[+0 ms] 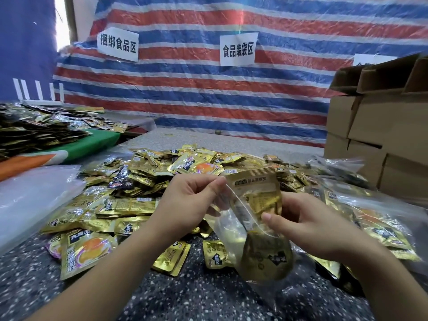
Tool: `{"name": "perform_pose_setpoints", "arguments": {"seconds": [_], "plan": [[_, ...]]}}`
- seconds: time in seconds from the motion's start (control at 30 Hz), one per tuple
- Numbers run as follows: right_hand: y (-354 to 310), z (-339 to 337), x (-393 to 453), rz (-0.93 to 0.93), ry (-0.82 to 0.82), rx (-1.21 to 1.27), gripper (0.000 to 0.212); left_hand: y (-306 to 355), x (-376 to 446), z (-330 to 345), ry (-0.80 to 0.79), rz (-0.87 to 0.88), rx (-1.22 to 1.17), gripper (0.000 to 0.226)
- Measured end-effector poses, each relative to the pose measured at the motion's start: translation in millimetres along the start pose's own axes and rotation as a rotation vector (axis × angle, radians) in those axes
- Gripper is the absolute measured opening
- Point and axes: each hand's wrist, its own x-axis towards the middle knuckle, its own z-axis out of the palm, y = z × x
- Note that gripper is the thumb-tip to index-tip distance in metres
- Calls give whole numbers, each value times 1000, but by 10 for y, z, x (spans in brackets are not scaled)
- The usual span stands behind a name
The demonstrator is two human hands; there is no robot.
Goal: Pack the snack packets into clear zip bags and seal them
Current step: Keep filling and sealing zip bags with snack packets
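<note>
— What's nearest?

— The speckled table (208,297), both forearms over it. The clear zip bag (234,230) hangs between the hands, long axis near upright, mouth up and tilted left, with gold packets in its bottom.

— And the grips?

— The left hand (185,205) pinches the bag's mouth edge. The right hand (308,225) curls round a gold snack packet (257,193) standing on end, its lower part inside the bag – top seal pointing up.

— Behind them?

— A heap of loose packets (148,181), filled bags (375,218) at right (contents blurred), then cardboard boxes (379,135) and a striped tarp (196,89) with paper signs (238,49).
</note>
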Motion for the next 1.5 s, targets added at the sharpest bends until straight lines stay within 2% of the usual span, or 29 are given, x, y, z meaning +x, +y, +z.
{"name": "perform_pose_setpoints", "arguments": {"seconds": [0.13,0.23,0.3,0.53,0.7,0.77,0.87,0.93,1.1,1.3,1.5], "plan": [[-37,-9,-26,-16,-109,-41,16,-10,-19,32,-18,-9,16,21],[-48,38,-12,-34,-202,-151,11,-16,-45,55,-64,21,90,15],[-63,56,1,-43,-204,-225,10,-33,-50,64,-61,34,142,15],[-196,42,-15,21,-385,-367,14,-8,-101,128,-135,70,142,16],[-201,147,14,-23,-258,-442,21,7,-99,152,-120,105,127,25],[-181,134,15,-38,-108,-337,25,43,-83,108,-51,121,80,20],[-152,42,13,-127,198,-148,44,106,-37,34,102,96,-36,20],[-146,-31,-3,-207,300,-47,46,157,-10,3,174,92,-54,20],[-179,-157,-34,-316,322,5,19,322,66,5,212,136,-41,21],[-303,-325,6,-333,345,43,12,493,185,2,163,167,-56,27],[-420,-458,62,-339,308,-12,22,528,228,9,91,160,-35,30]]}}
